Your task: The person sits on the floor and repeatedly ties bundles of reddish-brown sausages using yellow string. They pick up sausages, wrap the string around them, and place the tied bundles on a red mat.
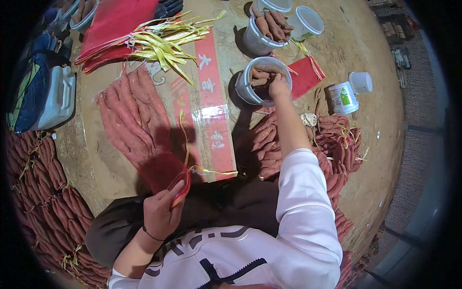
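My left hand (163,210) grips the gathered mouth of a red mesh bag (158,169). Long sweet potatoes (131,108) fill the bag's far end, which lies on flattened cardboard. A yellow drawstring (184,141) trails from the mouth. On the other side, my right hand (279,87) reaches inside the rim of a clear plastic bucket (249,94). Several sweet potatoes (260,76) lie in that bucket beside my fingers. My fingertips are hidden, so whether they hold a sweet potato is unclear.
Another bucket (258,41) of sweet potatoes stands behind, near an empty tub (306,23). Flat red mesh bags (115,29) with yellow ties (162,47) lie at upper left. Filled bags (47,188) pile at left and more filled bags (332,144) at right. A white jug (56,97) stands left.
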Motion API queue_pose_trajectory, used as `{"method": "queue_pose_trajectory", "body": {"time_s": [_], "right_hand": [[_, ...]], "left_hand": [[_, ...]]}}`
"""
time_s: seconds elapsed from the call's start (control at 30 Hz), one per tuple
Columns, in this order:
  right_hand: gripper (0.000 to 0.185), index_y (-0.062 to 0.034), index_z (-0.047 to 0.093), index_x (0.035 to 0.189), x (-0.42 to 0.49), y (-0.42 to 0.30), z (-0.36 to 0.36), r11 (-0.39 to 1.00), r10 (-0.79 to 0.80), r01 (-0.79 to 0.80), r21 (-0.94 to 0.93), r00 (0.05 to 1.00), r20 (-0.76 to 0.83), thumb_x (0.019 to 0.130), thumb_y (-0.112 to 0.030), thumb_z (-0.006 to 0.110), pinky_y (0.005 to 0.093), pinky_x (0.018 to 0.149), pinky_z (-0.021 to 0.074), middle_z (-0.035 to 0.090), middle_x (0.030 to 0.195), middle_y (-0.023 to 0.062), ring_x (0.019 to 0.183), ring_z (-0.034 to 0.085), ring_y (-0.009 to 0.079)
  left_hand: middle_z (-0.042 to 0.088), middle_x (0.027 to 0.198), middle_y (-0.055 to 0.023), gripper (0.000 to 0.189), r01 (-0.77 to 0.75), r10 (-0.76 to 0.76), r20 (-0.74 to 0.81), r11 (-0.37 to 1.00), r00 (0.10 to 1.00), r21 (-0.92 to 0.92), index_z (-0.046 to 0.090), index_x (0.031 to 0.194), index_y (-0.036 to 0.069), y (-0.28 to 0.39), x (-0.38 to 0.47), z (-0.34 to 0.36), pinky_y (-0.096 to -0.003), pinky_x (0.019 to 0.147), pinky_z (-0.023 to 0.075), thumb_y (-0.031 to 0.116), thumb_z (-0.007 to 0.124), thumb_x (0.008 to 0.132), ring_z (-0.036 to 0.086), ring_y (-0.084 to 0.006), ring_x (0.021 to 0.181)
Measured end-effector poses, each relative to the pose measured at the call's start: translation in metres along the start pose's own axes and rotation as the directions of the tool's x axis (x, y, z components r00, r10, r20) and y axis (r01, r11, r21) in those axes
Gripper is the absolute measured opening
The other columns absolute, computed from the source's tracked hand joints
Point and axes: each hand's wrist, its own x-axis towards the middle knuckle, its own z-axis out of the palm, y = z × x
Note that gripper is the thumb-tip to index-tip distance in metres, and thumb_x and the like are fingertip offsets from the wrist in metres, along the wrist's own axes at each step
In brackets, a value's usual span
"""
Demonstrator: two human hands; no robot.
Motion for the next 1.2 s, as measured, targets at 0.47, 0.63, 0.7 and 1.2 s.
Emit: {"method": "queue_pose_trajectory", "body": {"time_s": [0.47, 0.63, 0.7, 1.2], "right_hand": [[0.029, 0.0012, 0.062, 0.103, 0.027, 0.018, -0.077, 0.825, -0.555, 0.559, 0.080, 0.829, -0.073, 0.077, -0.010, 0.062, 0.0476, 0.090, 0.0495, 0.066, 0.105, 0.0219, 0.103, 0.063, 0.0391], [0.021, -0.0065, 0.064, 0.103, 0.054, -0.007, 0.002, 0.875, -0.483, 0.459, -0.150, 0.842, -0.240, 0.083, -0.013, 0.060, 0.0469, 0.090, 0.0476, 0.065, 0.107, 0.0163, 0.110, 0.060, 0.0333], [0.021, -0.0082, 0.064, 0.105, 0.052, -0.016, 0.010, 0.889, -0.449, 0.382, -0.253, 0.834, -0.320, 0.085, -0.014, 0.060, 0.0462, 0.092, 0.0468, 0.064, 0.112, 0.0142, 0.115, 0.058, 0.0327], [0.049, 0.0021, 0.055, 0.126, -0.114, -0.008, -0.179, 0.190, -0.575, -0.260, 0.947, 0.752, 0.322, 0.082, -0.012, 0.072, 0.0361, 0.090, 0.0515, 0.065, 0.111, 0.0110, 0.101, 0.064, 0.0224]], "left_hand": [[0.055, 0.064, -0.0138, 0.040, 0.089, -0.072, 0.113, 0.984, 0.991, -0.153, 0.069, 0.121, 0.000, 0.005, 0.033, -0.004, -0.0327, 0.050, 0.0442, -0.001, 0.066, 0.082, 0.057, -0.0291, 0.052], [0.053, 0.063, -0.0132, 0.041, 0.101, -0.086, 0.126, 0.988, 0.988, -0.120, 0.069, 0.122, 0.001, 0.006, 0.031, -0.008, -0.0322, 0.050, 0.0428, -0.002, 0.064, 0.082, 0.056, -0.0284, 0.052], [0.051, 0.062, -0.0133, 0.042, 0.103, -0.087, 0.116, 0.985, 0.989, -0.142, 0.068, 0.124, 0.002, 0.007, 0.030, -0.008, -0.0311, 0.052, 0.0405, -0.002, 0.058, 0.083, 0.054, -0.0278, 0.052], [0.061, 0.083, -0.0164, 0.037, 0.086, -0.093, 0.092, 0.993, 0.991, 0.077, 0.067, 0.121, 0.004, 0.020, 0.000, -0.015, -0.0415, 0.065, 0.0513, 0.006, 0.066, 0.084, 0.063, -0.0354, 0.074]]}}
